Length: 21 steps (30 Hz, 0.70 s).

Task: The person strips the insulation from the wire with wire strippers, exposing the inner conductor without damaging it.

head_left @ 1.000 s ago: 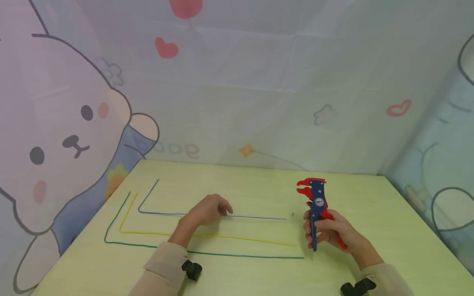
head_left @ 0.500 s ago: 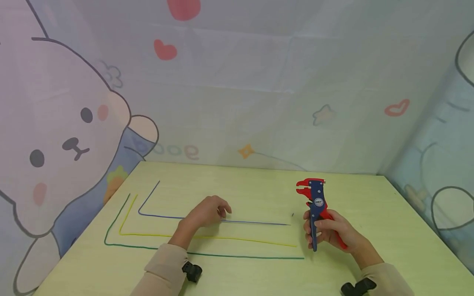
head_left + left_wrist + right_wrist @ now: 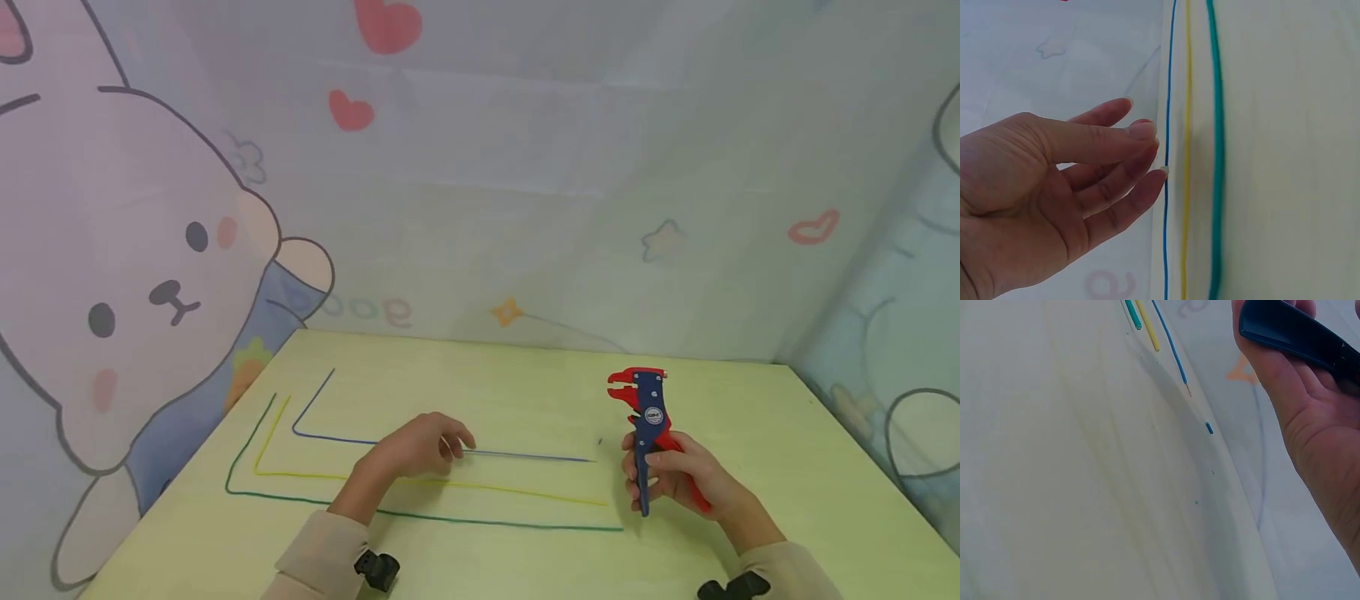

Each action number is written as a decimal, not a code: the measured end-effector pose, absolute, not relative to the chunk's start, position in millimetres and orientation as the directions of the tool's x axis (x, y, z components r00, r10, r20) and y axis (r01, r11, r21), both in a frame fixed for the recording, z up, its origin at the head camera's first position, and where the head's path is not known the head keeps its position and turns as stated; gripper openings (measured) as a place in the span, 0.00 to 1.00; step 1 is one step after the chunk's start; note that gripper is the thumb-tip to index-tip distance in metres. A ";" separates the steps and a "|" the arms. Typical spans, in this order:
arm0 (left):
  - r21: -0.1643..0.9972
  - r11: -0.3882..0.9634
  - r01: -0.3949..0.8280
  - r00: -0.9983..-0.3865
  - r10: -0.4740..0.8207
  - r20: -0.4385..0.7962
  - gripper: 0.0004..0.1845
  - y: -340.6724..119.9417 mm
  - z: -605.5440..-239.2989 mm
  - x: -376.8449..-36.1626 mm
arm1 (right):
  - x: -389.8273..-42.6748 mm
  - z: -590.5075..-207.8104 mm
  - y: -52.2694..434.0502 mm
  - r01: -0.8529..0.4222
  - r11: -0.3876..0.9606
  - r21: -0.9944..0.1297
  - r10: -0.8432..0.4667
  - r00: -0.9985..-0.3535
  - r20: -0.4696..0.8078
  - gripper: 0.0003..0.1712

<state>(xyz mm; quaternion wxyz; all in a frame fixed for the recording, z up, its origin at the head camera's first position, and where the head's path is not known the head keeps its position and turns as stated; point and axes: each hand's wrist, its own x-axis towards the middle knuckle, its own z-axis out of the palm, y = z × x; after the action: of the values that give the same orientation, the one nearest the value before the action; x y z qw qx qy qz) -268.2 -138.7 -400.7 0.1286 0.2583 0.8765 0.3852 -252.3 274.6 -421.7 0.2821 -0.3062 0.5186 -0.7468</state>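
Observation:
My right hand (image 3: pixel 697 479) grips a red and blue wire stripper (image 3: pixel 652 417) by its handles, held upright with its red jaws parted and pointing left. In the right wrist view, the stripper's dark handle (image 3: pixel 1297 331) lies across my fingers. My left hand (image 3: pixel 420 446) hovers over the blue wire (image 3: pixel 532 456), fingers loosely curled and nothing between them. In the left wrist view, the fingertips (image 3: pixel 1141 130) overlap that wire's line. The blue wire's right end shows a thin bare copper tip (image 3: pixel 1189 390).
A yellow wire (image 3: pixel 525 492) and a thicker green wire (image 3: pixel 510 522) lie nearer, each bent upward at the left. A short blue offcut (image 3: pixel 1209 428) lies beyond the blue wire's end. A printed curtain (image 3: pixel 480 183) stands behind the pale table (image 3: pixel 525 567).
The blue wire's right part has dropped slightly toward me, away from my left fingers. The head view has shifted a little. My right hand holds the wire stripper as before.

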 end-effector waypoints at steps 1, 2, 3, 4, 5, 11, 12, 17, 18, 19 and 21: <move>0.742 0.569 0.355 -0.831 0.555 -0.029 0.23 -139.6 -401.2 -267.1 | -252.6 -421.5 274.5 0.111 -0.301 -0.947 -0.742 -0.652 0.159 0.21; 0.740 0.571 0.356 -0.829 0.558 -0.032 0.23 -140.4 -401.6 -266.3 | -252.7 -421.3 274.2 0.115 -0.299 -0.947 -0.744 -0.650 0.155 0.21; 0.739 0.572 0.356 -0.828 0.560 -0.035 0.24 -141.0 -401.9 -265.5 | -252.8 -421.2 273.8 0.119 -0.296 -0.948 -0.747 -0.648 0.151 0.21; 0.735 0.575 0.359 -0.826 0.562 -0.037 0.24 -141.6 -402.4 -264.9 | -252.8 -421.3 273.3 0.125 -0.293 -0.948 -0.752 -0.643 0.148 0.21; 0.732 0.578 0.360 -0.825 0.564 -0.040 0.24 -142.1 -403.4 -264.5 | -252.6 -421.3 272.8 0.129 -0.293 -0.947 -0.756 -0.638 0.147 0.21; 0.722 0.597 0.348 -0.825 0.562 -0.067 0.28 -140.7 -407.2 -264.0 | -251.1 -421.7 273.1 0.137 -0.306 -0.942 -0.777 -0.608 0.164 0.22; 0.722 0.599 0.346 -0.825 0.560 -0.070 0.28 -140.4 -407.5 -264.1 | -251.1 -421.3 273.3 0.135 -0.308 -0.942 -0.778 -0.606 0.168 0.22; 0.745 0.586 0.318 -0.825 0.559 -0.087 0.30 -140.2 -410.3 -265.8 | -251.0 -419.3 274.0 0.129 -0.306 -0.943 -0.778 -0.605 0.169 0.22; 0.749 0.582 0.316 -0.822 0.563 -0.091 0.30 -140.0 -410.9 -266.1 | -251.0 -418.9 274.0 0.129 -0.304 -0.944 -0.780 -0.603 0.169 0.22; 0.753 0.578 0.314 -0.819 0.566 -0.094 0.30 -139.9 -411.6 -266.5 | -251.0 -418.6 274.0 0.130 -0.302 -0.944 -0.781 -0.602 0.167 0.22; 0.758 0.571 0.314 -0.811 0.577 -0.099 0.30 -139.6 -413.6 -267.7 | -251.1 -418.2 274.0 0.126 -0.297 -0.947 -0.783 -0.599 0.166 0.22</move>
<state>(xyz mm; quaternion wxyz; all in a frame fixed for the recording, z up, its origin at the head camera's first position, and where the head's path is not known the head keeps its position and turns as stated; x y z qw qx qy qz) -267.7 -139.6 -413.6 0.1705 0.2560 0.8698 0.3858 -251.1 274.0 -418.2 0.3085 -0.3243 0.5064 -0.7371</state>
